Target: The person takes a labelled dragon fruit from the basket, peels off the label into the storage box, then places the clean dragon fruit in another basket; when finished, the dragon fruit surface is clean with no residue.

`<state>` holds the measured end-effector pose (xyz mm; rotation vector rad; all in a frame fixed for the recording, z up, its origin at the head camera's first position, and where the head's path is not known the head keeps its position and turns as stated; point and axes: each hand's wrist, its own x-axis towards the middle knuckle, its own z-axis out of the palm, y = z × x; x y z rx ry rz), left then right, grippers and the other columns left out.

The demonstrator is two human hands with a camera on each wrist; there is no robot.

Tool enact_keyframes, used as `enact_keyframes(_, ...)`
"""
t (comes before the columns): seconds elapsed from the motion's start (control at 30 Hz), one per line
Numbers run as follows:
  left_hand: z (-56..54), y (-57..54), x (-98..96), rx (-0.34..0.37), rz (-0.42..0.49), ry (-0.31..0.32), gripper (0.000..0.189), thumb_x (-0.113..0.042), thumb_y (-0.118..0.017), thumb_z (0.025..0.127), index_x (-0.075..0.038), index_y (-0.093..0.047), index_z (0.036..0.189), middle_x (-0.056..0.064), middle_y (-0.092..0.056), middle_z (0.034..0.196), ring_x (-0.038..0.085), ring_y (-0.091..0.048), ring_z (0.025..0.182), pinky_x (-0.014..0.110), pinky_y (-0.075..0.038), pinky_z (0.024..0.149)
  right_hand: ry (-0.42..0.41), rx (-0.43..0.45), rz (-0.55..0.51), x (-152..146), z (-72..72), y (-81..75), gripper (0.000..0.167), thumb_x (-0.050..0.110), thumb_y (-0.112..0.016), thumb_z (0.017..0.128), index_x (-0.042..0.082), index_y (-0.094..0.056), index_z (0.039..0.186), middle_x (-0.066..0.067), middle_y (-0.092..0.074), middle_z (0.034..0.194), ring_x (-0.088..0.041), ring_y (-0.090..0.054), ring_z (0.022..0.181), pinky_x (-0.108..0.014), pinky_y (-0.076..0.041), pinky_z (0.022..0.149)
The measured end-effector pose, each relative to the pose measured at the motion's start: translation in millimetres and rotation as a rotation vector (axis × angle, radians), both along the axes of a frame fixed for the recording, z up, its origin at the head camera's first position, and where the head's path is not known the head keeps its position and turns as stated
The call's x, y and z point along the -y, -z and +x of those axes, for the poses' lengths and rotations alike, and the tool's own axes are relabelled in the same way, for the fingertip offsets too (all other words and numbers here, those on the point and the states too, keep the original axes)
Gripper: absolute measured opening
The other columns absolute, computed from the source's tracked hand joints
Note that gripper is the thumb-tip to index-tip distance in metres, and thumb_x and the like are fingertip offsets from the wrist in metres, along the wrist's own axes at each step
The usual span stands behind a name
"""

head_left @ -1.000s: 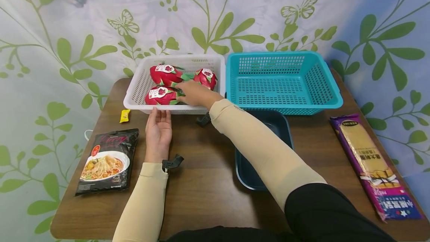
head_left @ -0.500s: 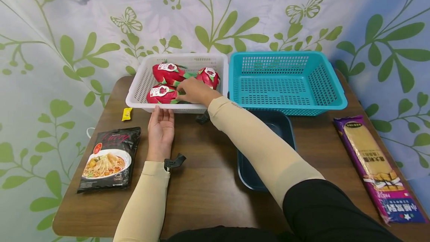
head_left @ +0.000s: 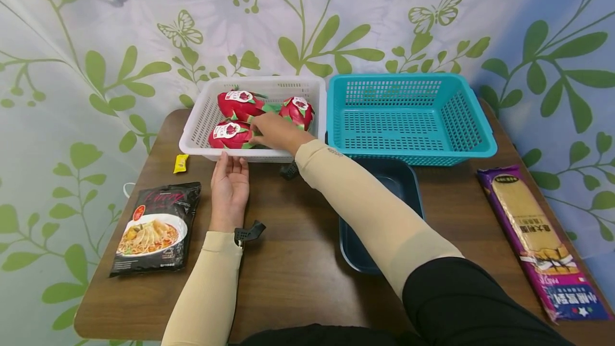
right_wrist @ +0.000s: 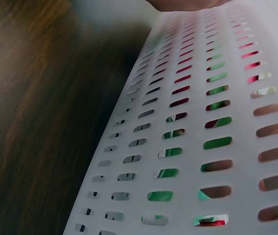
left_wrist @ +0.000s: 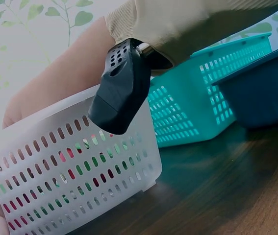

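Observation:
Three red dragon fruits with white labels lie in a white plastic basket [head_left: 192, 143]: a front one [head_left: 230, 135], a back left one [head_left: 237, 104] and a right one [head_left: 297, 113]. My right hand [head_left: 278, 131] reaches over the basket's front rim and grips the green-tipped right end of the front dragon fruit. Some of its fingers are hidden behind the hand. My left hand [head_left: 230, 188] is palm up with straight fingers touching the front wall under the rim. In the left wrist view, red and green show through the slots of the white basket [left_wrist: 80, 171].
A turquoise basket [head_left: 410, 152] stands right of the white one, with a dark blue tray [head_left: 353, 250] before it, partly under my right forearm. A black noodle packet [head_left: 154, 228] and a small yellow packet [head_left: 180, 163] lie left, a purple pasta packet [head_left: 543, 244] right.
Over the last second the whole view shifts slightly. My right hand stays at the front dragon fruit, and my left hand keeps its place at the basket.

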<state>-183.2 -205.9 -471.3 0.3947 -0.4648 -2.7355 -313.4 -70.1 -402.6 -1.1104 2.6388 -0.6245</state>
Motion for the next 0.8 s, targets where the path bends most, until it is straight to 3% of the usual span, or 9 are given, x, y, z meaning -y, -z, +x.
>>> enact_keyframes(0.23,0.2,0.7,-0.6,-0.001,-0.022,-0.002,0.033,-0.011,-0.071,0.102,0.0,-0.056,0.129,0.012,-0.061,0.101,0.021,-0.061,0.09,0.029,-0.056,0.081,-0.038,-0.07,-0.045,0.5,0.4,1.6,0.035,0.033,-0.07,0.104,0.005,-0.063,0.124,-0.006,-0.062,0.115,-0.017,-0.057,0.105,-0.028,-0.047,0.093)
enact_keyframes(0.4,-0.5,0.2,-0.5,-0.007,-0.029,-0.007,0.024,-0.011,-0.069,0.104,-0.001,-0.057,0.122,0.011,-0.061,0.099,0.021,-0.06,0.089,0.029,-0.056,0.079,-0.044,-0.063,-0.082,-0.7,1.4,1.0,0.04,0.032,-0.069,0.105,0.004,-0.063,0.133,-0.009,-0.059,0.125,-0.018,-0.055,0.117,-0.027,-0.045,0.1)
enact_keyframes(0.8,-1.2,1.6,0.2,-0.001,-0.006,-0.002,0.03,-0.011,-0.07,0.103,0.0,-0.056,0.128,0.012,-0.061,0.103,0.021,-0.061,0.09,0.029,-0.056,0.079,-0.03,-0.052,-0.181,-3.2,0.5,2.0,0.042,0.031,-0.071,0.104,0.003,-0.066,0.135,-0.009,-0.063,0.13,-0.021,-0.055,0.123,-0.027,-0.042,0.106)
